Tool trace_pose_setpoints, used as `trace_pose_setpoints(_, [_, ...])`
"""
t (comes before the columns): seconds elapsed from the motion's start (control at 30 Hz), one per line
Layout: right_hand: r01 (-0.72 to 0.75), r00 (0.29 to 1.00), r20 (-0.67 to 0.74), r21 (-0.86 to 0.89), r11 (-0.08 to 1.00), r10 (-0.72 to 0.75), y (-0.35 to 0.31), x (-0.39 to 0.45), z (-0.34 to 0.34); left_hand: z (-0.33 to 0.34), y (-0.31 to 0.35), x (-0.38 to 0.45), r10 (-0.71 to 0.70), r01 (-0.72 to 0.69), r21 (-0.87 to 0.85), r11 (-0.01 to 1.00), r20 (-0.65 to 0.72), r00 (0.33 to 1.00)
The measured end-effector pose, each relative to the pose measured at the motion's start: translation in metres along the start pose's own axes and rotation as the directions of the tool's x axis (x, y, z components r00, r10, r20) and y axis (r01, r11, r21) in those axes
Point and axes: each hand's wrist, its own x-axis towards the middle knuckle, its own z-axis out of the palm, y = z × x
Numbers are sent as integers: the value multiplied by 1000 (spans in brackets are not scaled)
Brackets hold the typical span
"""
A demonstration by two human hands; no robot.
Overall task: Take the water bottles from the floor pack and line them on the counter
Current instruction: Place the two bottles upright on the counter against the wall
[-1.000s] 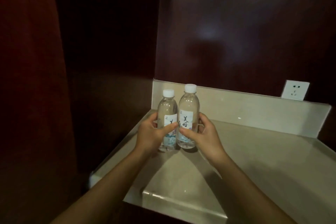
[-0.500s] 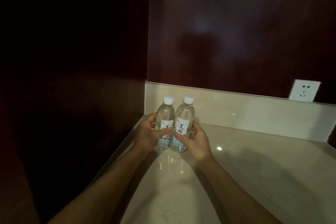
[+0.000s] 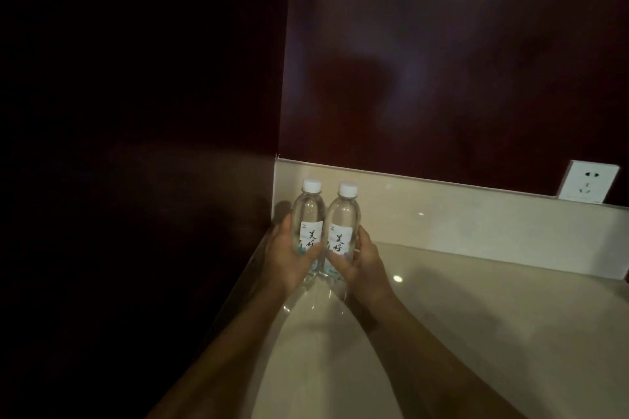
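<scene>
Head view showed two grips at work in the far left corner of the desk (image 3: 476, 333), a pale glossy top with a low upstand behind it. The left hand (image 3: 289, 262) was curled round the left bottle (image 3: 308, 218), thumb laid across the front of its label and fingers wrapped behind its left side. The right hand (image 3: 359, 265) gripped the right bottle (image 3: 342, 224) in the same way, thumb across the lower label and fingers round its right side. Both grips were closed on their bottles, not slack.

The two bottles stood upright and touching side by side, white caps up, close to the upstand and just beside the dark wall panel (image 3: 136, 180) on the left. Each sat between its hand's thumb and fingers, upper half clear above the hand.

The bottle bases were hidden behind the thumbs and blurred by reflections in the desk, so I could not tell whether they rested on it. The fingertips behind the bottles were out of sight. A white wall socket (image 3: 587, 181) sat above the upstand at the far right.
</scene>
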Motion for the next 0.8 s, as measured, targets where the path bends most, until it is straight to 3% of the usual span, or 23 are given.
trace_pose_setpoints(0.07, [22,1000,-3,-91,996,-22,5,-2,1,3,-5,0,-10,8,227,974,9,1000])
trace_pose_setpoints(0.13, [-13,1000,-8,-162,987,12,8,-6,2,4,-12,2,-47,37,312,949,26,999])
trace_pose_setpoints(0.23, [-61,998,-42,-217,974,53,18,-4,2,5,-18,6,-73,69,319,945,0,997])
trace_pose_setpoints(0.5, [34,997,-47,-340,940,-53,29,15,9,13,-25,12,-3,45,375,926,-112,994])
trace_pose_setpoints(0.8, [35,996,-67,-378,925,-65,40,45,26,23,-33,46,-78,98,237,967,-94,992])
